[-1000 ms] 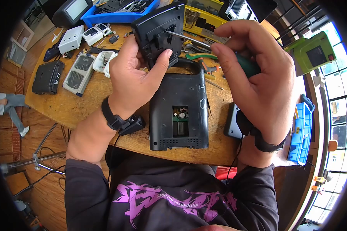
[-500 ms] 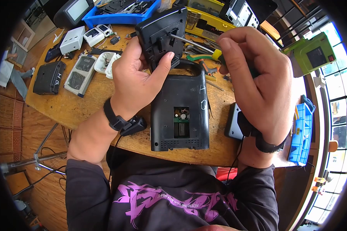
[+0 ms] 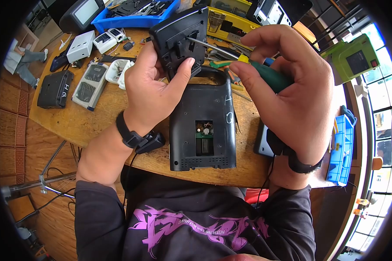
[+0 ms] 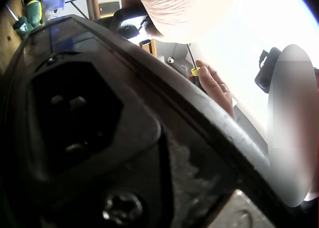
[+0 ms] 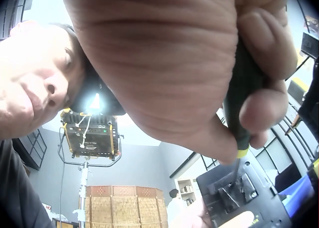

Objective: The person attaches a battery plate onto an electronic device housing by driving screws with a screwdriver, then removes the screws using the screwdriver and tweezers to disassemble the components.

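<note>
In the head view my left hand (image 3: 154, 93) grips a black plastic panel (image 3: 173, 37) by its lower left edge, its thumb lying across the panel's back. My right hand (image 3: 298, 87) holds a screwdriver (image 3: 272, 77) with a green handle and a yellow collar. The screwdriver's metal shaft points left, and its tip meets the raised bracket on the panel's back. From the right wrist view, fingers wrap around the dark handle (image 5: 244, 88). Below the panel, a black device housing (image 3: 183, 117) lies on the table, its square opening showing a circuit board.
A drill bit case (image 3: 89, 85), a white tub (image 3: 115, 71) and a black box (image 3: 55, 89) occupy the wooden table's (image 3: 104, 117) left side. Behind are a blue bin (image 3: 135, 21) and a yellow toolbox (image 3: 231, 30). A blue basket (image 3: 340, 150) stands at right.
My right fingers and thumb have shifted around the screwdriver handle, drawing back and then forward again. The panel has swayed slightly right and back. A person in the background has moved.
</note>
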Action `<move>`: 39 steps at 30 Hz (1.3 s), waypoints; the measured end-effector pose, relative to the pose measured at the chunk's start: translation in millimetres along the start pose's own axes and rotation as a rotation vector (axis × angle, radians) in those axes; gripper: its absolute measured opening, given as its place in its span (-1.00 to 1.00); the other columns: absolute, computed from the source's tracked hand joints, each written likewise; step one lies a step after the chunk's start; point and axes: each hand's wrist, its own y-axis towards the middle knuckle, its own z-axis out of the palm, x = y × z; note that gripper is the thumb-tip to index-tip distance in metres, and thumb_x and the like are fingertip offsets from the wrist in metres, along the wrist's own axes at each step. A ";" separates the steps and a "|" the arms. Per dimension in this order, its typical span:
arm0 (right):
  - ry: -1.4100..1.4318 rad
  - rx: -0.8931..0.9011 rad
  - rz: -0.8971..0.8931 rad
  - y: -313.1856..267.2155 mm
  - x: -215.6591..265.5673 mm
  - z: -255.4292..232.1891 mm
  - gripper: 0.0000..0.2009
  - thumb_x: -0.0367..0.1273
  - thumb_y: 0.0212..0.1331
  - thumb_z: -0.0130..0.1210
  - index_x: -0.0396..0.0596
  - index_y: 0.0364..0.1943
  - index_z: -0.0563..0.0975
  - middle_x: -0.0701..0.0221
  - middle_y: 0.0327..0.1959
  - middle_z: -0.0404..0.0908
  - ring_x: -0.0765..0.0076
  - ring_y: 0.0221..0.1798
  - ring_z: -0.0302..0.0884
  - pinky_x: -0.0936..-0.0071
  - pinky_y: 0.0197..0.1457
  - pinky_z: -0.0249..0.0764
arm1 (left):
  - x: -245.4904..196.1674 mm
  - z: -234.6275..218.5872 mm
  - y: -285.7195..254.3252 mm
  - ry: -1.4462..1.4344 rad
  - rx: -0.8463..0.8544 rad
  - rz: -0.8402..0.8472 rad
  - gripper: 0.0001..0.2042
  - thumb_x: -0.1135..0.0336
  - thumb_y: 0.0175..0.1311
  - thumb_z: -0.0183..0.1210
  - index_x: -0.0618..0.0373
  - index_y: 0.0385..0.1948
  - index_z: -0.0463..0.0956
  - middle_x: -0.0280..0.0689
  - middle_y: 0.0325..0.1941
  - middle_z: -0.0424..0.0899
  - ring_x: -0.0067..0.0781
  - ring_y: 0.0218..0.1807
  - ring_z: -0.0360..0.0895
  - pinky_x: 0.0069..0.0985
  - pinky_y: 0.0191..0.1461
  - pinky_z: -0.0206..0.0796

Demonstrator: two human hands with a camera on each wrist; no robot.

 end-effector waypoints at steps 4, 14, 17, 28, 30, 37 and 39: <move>-0.035 0.024 0.060 1.2 1.5 -2.2 -0.78 -0.52 0.29 0.41 -0.18 -0.02 0.71 0.48 -0.35 0.69 0.73 -0.39 0.52 0.67 -0.28 0.40 | -1.3 1.2 -1.1 0.021 0.008 -0.003 -0.63 0.59 0.44 0.35 0.44 0.22 0.51 -0.13 0.09 0.79 -0.44 0.08 0.79 -0.49 0.12 0.68; 0.013 0.033 -0.128 8.2 -1.3 1.5 -0.79 -0.54 0.30 0.38 -0.17 -0.01 0.70 0.50 -0.35 0.69 0.69 -0.34 0.55 0.65 -0.23 0.42 | -3.4 0.4 0.2 0.032 0.010 0.010 -0.62 0.59 0.44 0.35 0.44 0.23 0.51 -0.13 0.11 0.78 -0.44 0.10 0.78 -0.48 0.15 0.68; -0.008 -0.046 0.104 1.5 18.5 3.3 -0.70 -0.58 0.20 0.43 -0.16 0.01 0.70 0.51 -0.29 0.68 0.69 -0.35 0.47 0.64 -0.22 0.42 | -1.4 1.2 -0.5 0.002 0.007 -0.002 -0.63 0.60 0.44 0.35 0.44 0.23 0.51 -0.13 0.12 0.78 -0.44 0.10 0.78 -0.49 0.14 0.68; -0.126 0.002 -0.037 1.9 1.9 1.1 -0.69 -0.56 0.17 0.47 -0.16 0.01 0.70 0.50 -0.29 0.63 0.62 -0.30 0.50 0.62 -0.19 0.46 | -2.1 1.0 -1.3 0.019 0.006 0.000 -0.60 0.59 0.44 0.35 0.44 0.25 0.51 -0.16 0.08 0.80 -0.46 0.07 0.79 -0.50 0.13 0.69; -0.033 0.022 -0.033 1.0 -1.4 -0.9 -0.74 -0.53 0.24 0.45 -0.17 0.00 0.70 0.48 -0.31 0.66 0.61 -0.30 0.56 0.62 -0.19 0.46 | -1.7 1.0 -1.5 0.006 0.010 -0.005 -0.60 0.59 0.44 0.35 0.44 0.26 0.51 -0.15 0.09 0.80 -0.46 0.08 0.79 -0.50 0.13 0.69; -0.035 0.015 -0.032 2.1 -4.7 0.3 -0.82 -0.50 0.36 0.37 -0.21 -0.02 0.70 0.43 -0.34 0.77 0.66 -0.25 0.69 0.63 -0.17 0.52 | -2.0 1.3 -1.2 0.019 0.009 0.001 -0.60 0.59 0.44 0.35 0.43 0.26 0.50 -0.14 0.10 0.79 -0.46 0.08 0.79 -0.50 0.13 0.69; -0.029 0.004 -0.022 2.6 -3.7 0.3 -0.81 -0.52 0.33 0.39 -0.21 -0.02 0.70 0.43 -0.31 0.77 0.67 -0.23 0.69 0.63 -0.18 0.52 | -2.1 1.2 -1.4 0.022 0.006 -0.006 -0.60 0.59 0.44 0.35 0.43 0.26 0.50 -0.14 0.10 0.79 -0.46 0.08 0.79 -0.50 0.13 0.69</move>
